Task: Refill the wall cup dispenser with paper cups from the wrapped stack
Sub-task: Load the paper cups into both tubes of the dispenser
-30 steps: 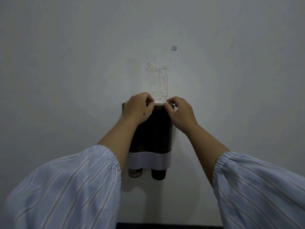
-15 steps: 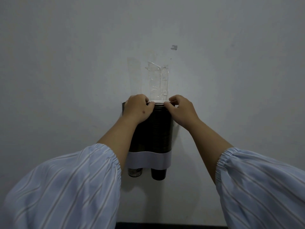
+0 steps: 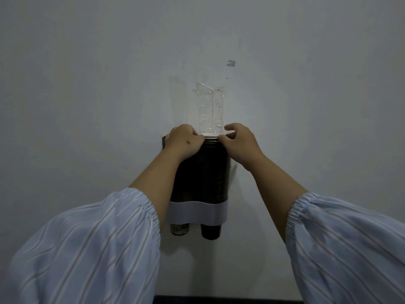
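On the left, a striped sleeve [image 3: 87, 249] is seen low in the view, and from it the left hand [image 3: 183, 142] is raised to the top of the wall dispenser [image 3: 197, 216]. Its fingers are curled together and pinched on the white rim of the top cup [image 3: 210, 135]. Since a second ago this hand has been shifted only slightly, upward along with the rim.

In the middle, the stack of dark cups [image 3: 213, 172] is seated in the right tube of the dispenser, with one cup bottom [image 3: 210, 231] shown below the pale band. Above the rim, the clear plastic wrapper [image 3: 211, 108] is left standing upright against the wall [image 3: 87, 84], apparently emptied. A second, lighter cup bottom [image 3: 179, 229] is seen under the left tube.

On the right, the right hand [image 3: 238, 142] is clamped on the same rim between thumb and curled fingers. Compared with the earlier pictures, its fingers have been lifted a little higher over the rim.

It is judged that the cups are already loaded and that the wrapper is about to be pulled free; only that removal seems left.
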Tool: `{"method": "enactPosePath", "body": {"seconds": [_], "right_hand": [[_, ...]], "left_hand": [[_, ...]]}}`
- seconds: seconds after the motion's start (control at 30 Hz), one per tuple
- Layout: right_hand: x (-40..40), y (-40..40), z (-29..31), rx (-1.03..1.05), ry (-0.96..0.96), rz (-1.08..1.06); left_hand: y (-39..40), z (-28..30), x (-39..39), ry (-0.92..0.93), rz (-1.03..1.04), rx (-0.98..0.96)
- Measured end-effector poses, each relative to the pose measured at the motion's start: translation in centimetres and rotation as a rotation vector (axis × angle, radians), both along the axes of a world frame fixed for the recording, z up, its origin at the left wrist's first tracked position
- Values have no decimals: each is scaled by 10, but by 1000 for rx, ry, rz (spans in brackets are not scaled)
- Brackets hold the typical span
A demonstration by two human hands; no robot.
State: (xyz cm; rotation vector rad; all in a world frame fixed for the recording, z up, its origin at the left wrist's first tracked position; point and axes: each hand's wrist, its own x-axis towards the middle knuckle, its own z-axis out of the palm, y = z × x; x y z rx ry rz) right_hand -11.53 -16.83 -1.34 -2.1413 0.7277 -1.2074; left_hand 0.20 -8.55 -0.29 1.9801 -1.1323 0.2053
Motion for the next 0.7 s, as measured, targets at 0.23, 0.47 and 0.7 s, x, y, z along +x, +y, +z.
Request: {"method": "enactPosePath", "body": {"seconds": [0.23, 0.47, 0.7], "right_hand": [[-1, 0, 1, 35, -116, 27], [-4, 9, 12, 3, -233, 100], [-4, 13, 14, -4, -172, 142]], "left_hand": [[7, 4, -5, 232, -164, -190], [6, 10, -9, 380, -319, -332], [7, 8, -6, 332, -296, -228]]}}
